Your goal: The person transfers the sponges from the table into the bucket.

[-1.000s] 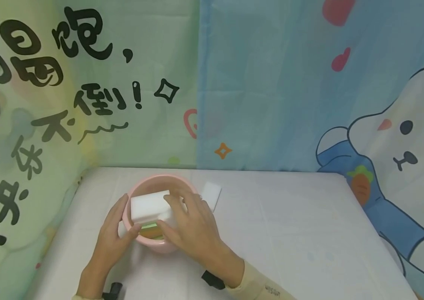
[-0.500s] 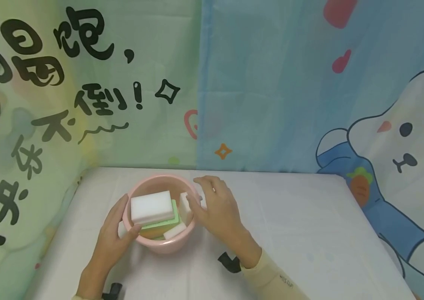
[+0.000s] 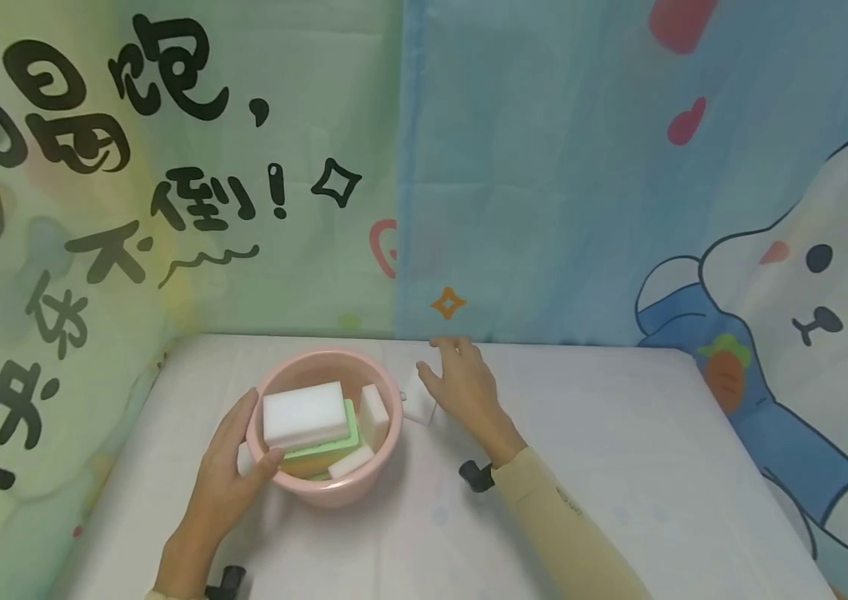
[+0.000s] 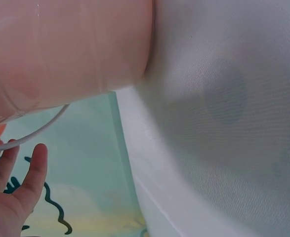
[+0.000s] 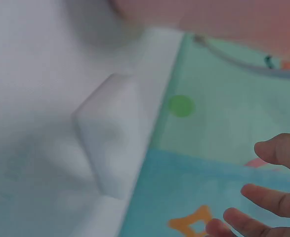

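In the head view, my left hand (image 3: 223, 471) rests against the left side of a pink bucket (image 3: 337, 493), its thumb at the rim. The left wrist view shows its fingers extended beside the bucket's thin handle (image 4: 43, 127). Inside the bucket lie a large white sponge block (image 3: 305, 414), a green and yellow sponge (image 3: 322, 450) under it, and two smaller white blocks (image 3: 373, 415) at the right. My right hand (image 3: 466, 392) hovers with spread fingers right of the bucket, holding nothing. Near it, a white sponge block (image 5: 110, 133) lies on the table, partly hidden in the head view.
A white cloth (image 3: 581, 467) covers the table. Behind it hangs a printed curtain (image 3: 514, 208) with writing at the left and a cartoon bear at the right. Black straps with small mounts (image 3: 476, 475) sit at both wrists.
My right hand has drawn out of the bucket and moved right to the white block on the table. The large white block stays in the bucket. My left hand has barely moved.
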Demonstrator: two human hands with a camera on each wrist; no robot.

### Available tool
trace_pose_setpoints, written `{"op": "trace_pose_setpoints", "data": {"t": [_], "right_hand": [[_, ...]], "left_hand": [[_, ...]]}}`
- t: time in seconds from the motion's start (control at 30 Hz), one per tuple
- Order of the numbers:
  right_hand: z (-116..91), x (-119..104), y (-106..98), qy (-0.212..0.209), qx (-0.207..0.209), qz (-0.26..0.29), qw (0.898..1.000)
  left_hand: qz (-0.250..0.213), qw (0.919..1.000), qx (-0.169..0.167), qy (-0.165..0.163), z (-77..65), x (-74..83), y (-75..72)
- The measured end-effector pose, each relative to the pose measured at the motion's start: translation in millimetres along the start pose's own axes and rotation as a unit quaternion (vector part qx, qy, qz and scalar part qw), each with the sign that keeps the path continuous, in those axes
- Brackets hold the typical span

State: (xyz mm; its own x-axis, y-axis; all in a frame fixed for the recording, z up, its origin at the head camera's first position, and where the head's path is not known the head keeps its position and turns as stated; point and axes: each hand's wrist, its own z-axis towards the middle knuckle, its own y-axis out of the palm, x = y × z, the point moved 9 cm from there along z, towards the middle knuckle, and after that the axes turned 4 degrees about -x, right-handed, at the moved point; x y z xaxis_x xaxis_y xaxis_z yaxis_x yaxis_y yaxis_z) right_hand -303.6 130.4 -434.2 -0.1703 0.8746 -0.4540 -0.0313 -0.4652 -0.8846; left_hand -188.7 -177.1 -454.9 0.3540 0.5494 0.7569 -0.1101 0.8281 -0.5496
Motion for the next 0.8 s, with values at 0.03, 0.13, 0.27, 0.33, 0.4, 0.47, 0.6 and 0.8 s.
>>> {"op": "trace_pose_setpoints", "data": {"t": [0.03, 0.13, 0.27, 0.33, 0.4, 0.47, 0.6, 0.8], "right_hand": [[4, 4, 5, 0.009, -0.009, 0.003, 1.000], [18, 14, 19, 0.037, -0.036, 0.019, 0.998], [32, 27, 38, 0.071, -0.062, 0.037, 0.995], [38, 31, 45, 0.084, -0.067, 0.035, 0.994], [41, 35, 52, 0.097, -0.072, 0.028, 0.992], [44, 37, 58, 0.107, -0.078, 0.016, 0.991], [50, 41, 69, 0.124, -0.094, -0.001, 0.988], [54, 43, 81, 0.140, -0.113, -0.010, 0.984]], "left_hand": [[0.000, 1.0000, 0.000, 0.001, 0.1, 0.0, -0.3], [-0.003, 1.0000, -0.001, 0.003, 0.7, -0.6, -0.7], [-0.001, 1.0000, -0.003, -0.001, 0.9, -3.0, -0.2], [-0.001, 1.0000, -0.003, -0.003, 0.6, -3.9, -0.3], [0.002, 1.0000, -0.003, -0.004, 0.3, -4.4, -0.7], [0.001, 1.0000, -0.003, -0.004, 0.3, -4.4, -0.8], [0.003, 1.0000, -0.005, -0.007, 0.4, -4.8, -0.7], [0.003, 0.9999, -0.008, -0.007, 0.6, -5.9, 1.3]]}}
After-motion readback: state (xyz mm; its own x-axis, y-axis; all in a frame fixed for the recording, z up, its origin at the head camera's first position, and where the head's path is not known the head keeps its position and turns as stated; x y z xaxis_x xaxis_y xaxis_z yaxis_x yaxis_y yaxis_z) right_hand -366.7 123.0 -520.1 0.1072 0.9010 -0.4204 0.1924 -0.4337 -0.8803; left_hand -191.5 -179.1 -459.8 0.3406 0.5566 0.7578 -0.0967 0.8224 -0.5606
